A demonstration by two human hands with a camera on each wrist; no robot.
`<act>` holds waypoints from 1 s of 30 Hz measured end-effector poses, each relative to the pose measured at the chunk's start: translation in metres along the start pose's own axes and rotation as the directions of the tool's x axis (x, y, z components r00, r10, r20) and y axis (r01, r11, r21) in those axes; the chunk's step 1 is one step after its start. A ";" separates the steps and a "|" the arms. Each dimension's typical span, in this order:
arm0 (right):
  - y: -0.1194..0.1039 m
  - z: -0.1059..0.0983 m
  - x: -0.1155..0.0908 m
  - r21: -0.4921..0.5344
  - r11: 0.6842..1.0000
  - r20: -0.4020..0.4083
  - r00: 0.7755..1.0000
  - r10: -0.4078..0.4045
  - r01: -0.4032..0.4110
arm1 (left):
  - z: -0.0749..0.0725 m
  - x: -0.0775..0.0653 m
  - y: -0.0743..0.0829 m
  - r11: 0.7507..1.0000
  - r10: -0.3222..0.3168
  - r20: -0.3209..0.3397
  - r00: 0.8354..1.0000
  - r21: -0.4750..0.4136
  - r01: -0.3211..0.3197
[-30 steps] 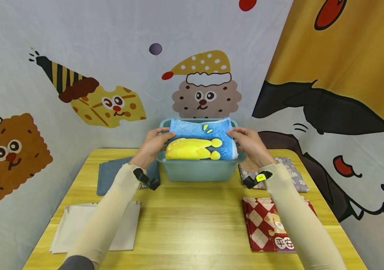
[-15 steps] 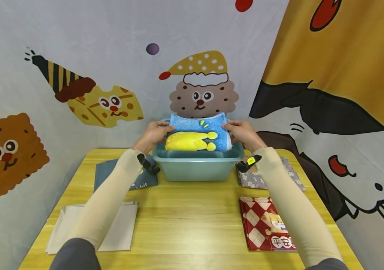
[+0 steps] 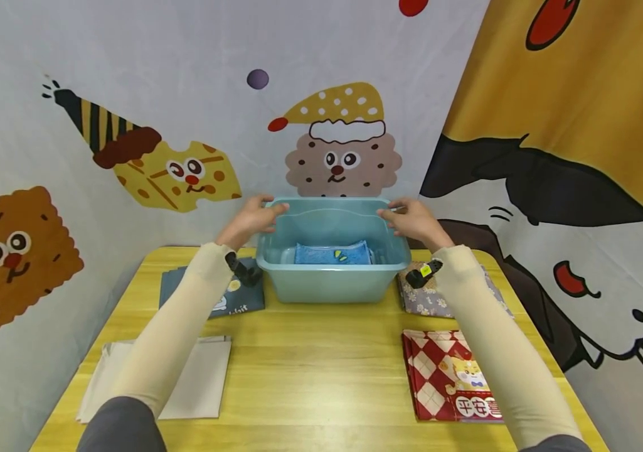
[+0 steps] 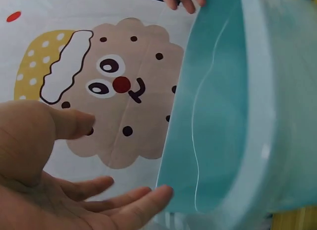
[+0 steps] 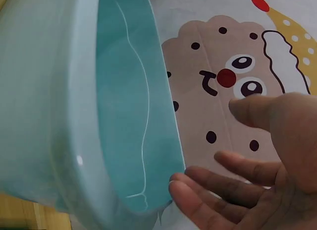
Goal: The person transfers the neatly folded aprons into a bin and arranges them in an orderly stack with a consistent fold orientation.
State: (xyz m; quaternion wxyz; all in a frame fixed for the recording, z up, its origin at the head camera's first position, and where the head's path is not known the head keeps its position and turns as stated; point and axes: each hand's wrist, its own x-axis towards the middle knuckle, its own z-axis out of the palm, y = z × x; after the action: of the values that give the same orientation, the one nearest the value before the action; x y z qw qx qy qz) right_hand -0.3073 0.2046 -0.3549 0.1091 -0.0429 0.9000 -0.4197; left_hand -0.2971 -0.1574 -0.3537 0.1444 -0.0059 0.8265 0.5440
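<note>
A blue folded towel [image 3: 332, 254] with a small yellow print lies inside the light teal plastic tub [image 3: 332, 285]; the front wall hides its lower part. Over the tub's left end is my left hand [image 3: 252, 220], fingers parted and holding nothing. My right hand [image 3: 411, 221] is at the opposite end, also without anything in its grasp. In the left wrist view, thumb and fingers of the left hand [image 4: 84, 175] spread apart beside the tub rim [image 4: 262, 101]. The right wrist view has the right hand [image 5: 257, 165] likewise spread, fingertips near the rim.
On the wooden table [image 3: 315, 370], a dark blue folded cloth [image 3: 248, 301] and a beige one [image 3: 199, 383] lie left. A grey flowered cloth [image 3: 434, 304] and a red checked one [image 3: 445, 376] lie right. A printed curtain [image 3: 185, 63] hangs behind the tub.
Both hands held the blue towel with its yellow print above the tub. They have let go, and the towel has dropped inside. The hands remain over the tub's two ends.
</note>
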 end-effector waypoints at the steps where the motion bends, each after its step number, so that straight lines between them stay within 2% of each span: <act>1: 0.000 0.000 -0.001 -0.018 1.000 -0.004 1.000 -0.017 0.017 | -0.001 -0.001 0.000 1.000 0.016 -0.005 1.000 0.008 -0.016; 5: 0.003 0.000 -0.004 -0.093 0.994 -0.016 0.998 -0.067 0.065 | 0.001 -0.008 -0.002 0.990 0.104 -0.028 0.994 0.094 -0.101; 9: 0.006 0.001 -0.008 -0.156 0.981 -0.024 0.993 -0.117 0.111 | 0.007 -0.013 -0.009 0.957 0.213 -0.043 0.976 0.209 -0.200; 12: 0.008 0.002 -0.013 -0.190 0.971 -0.019 0.989 -0.148 0.142 | 0.013 -0.018 -0.014 0.931 0.283 -0.047 0.958 0.253 -0.263; 17: 0.014 0.003 -0.022 -0.255 0.943 -0.022 0.974 -0.225 0.212 | 0.026 -0.026 -0.021 0.861 0.399 -0.025 0.917 0.355 -0.365; 22: 0.022 0.005 -0.031 -0.314 0.896 -0.038 0.939 -0.342 0.314 | 0.039 -0.034 -0.025 0.790 0.471 0.003 0.882 0.442 -0.424; 26: 0.029 0.008 -0.037 -0.354 0.867 -0.049 0.918 -0.393 0.351 | 0.050 -0.041 -0.027 0.719 0.550 0.030 0.835 0.492 -0.491; 30: 0.033 0.010 -0.045 -0.393 0.850 -0.061 0.912 -0.405 0.351 | 0.062 -0.049 -0.031 0.660 0.605 0.048 0.795 0.529 -0.534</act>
State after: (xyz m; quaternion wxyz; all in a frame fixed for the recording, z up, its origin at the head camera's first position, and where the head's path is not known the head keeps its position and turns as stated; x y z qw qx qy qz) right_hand -0.2604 0.2263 -0.3793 -0.0502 -0.2094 0.9424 -0.2561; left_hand -0.2308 -0.1211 -0.3920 -0.0926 0.2564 0.9082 0.3176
